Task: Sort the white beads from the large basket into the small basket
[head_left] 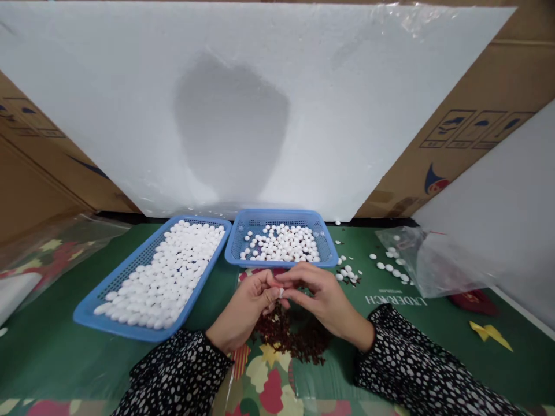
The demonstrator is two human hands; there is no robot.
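Observation:
A small white piece point(281, 292) is pinched between the fingertips of both hands, which meet in front of the middle basket. My left hand point(245, 307) is closed on it with thumb and fingers. From the other side, the thumb and fingers of my right hand point(327, 300) close on the same piece. Its exact shape is partly covered by the fingers. Just below the hands lies a loose pile of dark reddish-brown bits point(303, 341). Behind them, a blue basket point(281, 215) holds many white, rounded pieces point(286, 242).
On the left stands a longer blue basket point(82, 309) full of white oval pieces point(160, 277). A few loose white pieces point(347, 274) lie right of the middle basket, more near a clear plastic bag point(442, 260). A white panel point(325, 115) rises behind. Yellow scraps point(489, 334) lie far right.

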